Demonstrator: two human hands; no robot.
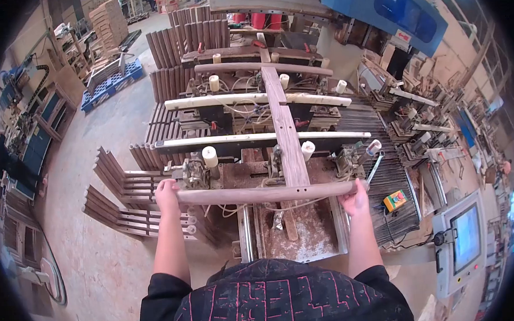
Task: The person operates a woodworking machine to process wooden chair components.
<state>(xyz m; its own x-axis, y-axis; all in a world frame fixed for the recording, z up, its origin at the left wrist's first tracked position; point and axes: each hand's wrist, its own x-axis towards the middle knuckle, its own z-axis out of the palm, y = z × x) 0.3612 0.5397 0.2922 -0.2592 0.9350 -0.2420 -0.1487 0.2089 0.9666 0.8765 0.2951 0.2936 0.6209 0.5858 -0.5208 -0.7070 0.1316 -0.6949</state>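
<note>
A long rounded wooden rail (pixel 264 194) lies crosswise in front of me, held near its two ends. My left hand (pixel 167 195) is closed around its left end, and my right hand (pixel 355 198) grips the right end with the thumb up. Just beyond the rail are clamp fixtures with white cylinders (pixel 209 156) on top. A flat wooden board (pixel 284 124) with drilled holes runs away from me, its near end right at the rail. Two pale strips (pixel 221 141) cross the fixtures farther back, and another brown rail (pixel 252 68) lies behind them.
Stacked wooden rails (pixel 114 211) stand to my left. A yellow control box (pixel 395 200) and a wrench (pixel 376 167) are at the right, near a monitor panel (pixel 464 239). Sawdust covers the machine bed (pixel 319 233). A blue machine housing (pixel 400 10) rises at the back right.
</note>
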